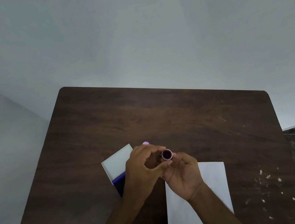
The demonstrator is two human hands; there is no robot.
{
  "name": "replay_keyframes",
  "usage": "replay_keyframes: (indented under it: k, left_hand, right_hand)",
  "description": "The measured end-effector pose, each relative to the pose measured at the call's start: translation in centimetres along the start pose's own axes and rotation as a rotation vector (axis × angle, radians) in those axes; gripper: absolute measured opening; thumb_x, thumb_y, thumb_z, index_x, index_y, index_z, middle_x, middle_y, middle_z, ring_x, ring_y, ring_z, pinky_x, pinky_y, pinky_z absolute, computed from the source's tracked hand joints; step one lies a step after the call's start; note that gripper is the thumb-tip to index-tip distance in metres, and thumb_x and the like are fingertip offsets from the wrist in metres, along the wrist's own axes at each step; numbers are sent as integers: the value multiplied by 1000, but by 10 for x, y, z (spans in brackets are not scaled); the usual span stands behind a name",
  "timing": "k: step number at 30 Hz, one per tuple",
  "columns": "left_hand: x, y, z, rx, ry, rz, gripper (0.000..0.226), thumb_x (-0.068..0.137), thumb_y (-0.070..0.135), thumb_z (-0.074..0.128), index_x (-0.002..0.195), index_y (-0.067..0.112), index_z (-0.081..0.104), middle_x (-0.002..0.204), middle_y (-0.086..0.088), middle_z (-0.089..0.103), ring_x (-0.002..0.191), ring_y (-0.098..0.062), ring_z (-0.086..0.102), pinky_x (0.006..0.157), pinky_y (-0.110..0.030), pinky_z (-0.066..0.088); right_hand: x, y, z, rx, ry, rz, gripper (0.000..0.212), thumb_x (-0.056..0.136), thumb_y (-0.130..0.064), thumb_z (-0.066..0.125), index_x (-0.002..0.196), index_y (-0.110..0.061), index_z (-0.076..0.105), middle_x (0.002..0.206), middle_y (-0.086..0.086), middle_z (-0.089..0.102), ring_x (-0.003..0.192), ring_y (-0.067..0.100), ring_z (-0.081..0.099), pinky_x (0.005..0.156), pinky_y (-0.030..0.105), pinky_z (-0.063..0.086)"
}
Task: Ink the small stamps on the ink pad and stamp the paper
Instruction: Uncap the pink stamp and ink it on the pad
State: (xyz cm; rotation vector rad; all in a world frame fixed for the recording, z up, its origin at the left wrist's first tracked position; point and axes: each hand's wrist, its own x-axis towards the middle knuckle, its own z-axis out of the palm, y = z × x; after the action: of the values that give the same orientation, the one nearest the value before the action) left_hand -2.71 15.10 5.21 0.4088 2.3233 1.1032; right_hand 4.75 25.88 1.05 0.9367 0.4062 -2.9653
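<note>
hands [162,172]: two, bare | forearms: bare, no sleeves in view | wrists: nothing worn

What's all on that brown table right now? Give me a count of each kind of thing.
Small pink stamps: 2, one held in the right hand with its dark face up, one peeking out behind the left hand at
Ink pad, lid open: 1
White paper sheet: 1
Total: 4 things on or over the table
</note>
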Motion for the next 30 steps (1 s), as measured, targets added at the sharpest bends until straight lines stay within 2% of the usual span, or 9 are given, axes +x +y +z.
replay_keyframes:
  k: [5,10,14,17,19,22,25,27,30]
  left_hand:
    - [-8,-5,-3,-27,28,-4,48,75,29,75,118,14,58,125,-5,59,111,-13,50,90,4,14]
    - [-20,-12,-13,-143,63,-12,46,72,29,78,112,13,64,118,-4,64,108,-16,57,100,-33,44]
    - [-30,-29,-24,-218,118,30,48,68,31,81,111,19,64,110,4,65,99,-11,60,85,-29,53]
    - [-37,-58,-33,-150,152,3,55,65,44,80,115,33,59,106,18,60,93,-5,57,75,-19,51]
    - [-41,-83,-39,-55,186,8,51,66,46,79,112,40,58,107,23,58,98,-1,54,82,-17,46]
    - [-44,-117,-42,169,190,35,57,65,50,77,117,35,60,118,15,60,111,-7,50,94,-26,41]
    - [-43,-135,-37,279,175,6,74,59,61,72,125,33,55,127,11,57,117,-11,48,96,-31,40]
    - [-41,-142,-30,323,139,-6,85,56,67,70,130,30,50,132,8,54,121,-13,47,99,-31,36]
    - [-39,-151,-19,359,86,-15,95,54,72,67,135,29,42,139,6,49,126,-16,44,105,-31,28]
  right_hand:
    - [-3,6,4,-9,-17,13,42,67,-16,78,105,1,68,111,21,69,99,31,62,92,34,43]
    - [-6,15,11,10,-60,65,40,75,-13,73,111,1,64,118,24,64,102,33,63,88,36,50]
    - [-4,23,7,-109,-59,76,41,85,-15,66,122,3,58,121,25,60,89,27,65,81,36,55]
    - [2,29,3,-377,33,23,36,86,-17,64,119,-1,61,106,19,65,82,22,63,79,35,55]
    - [5,33,4,-658,128,-27,26,85,-19,66,109,-11,70,97,13,71,80,21,61,79,34,51]
    - [10,43,8,-1072,262,-103,10,80,-26,73,89,-28,76,81,0,76,62,13,60,60,22,51]
    - [15,58,11,-1405,336,-150,12,73,-43,77,77,-32,74,73,-12,74,62,5,65,59,16,48]
    - [21,67,12,-1625,386,-165,20,76,-48,72,80,-28,71,75,-15,70,71,7,65,64,13,45]
    - [26,79,15,-1861,420,-82,38,87,-49,58,103,-15,66,101,2,70,90,16,63,82,24,49]
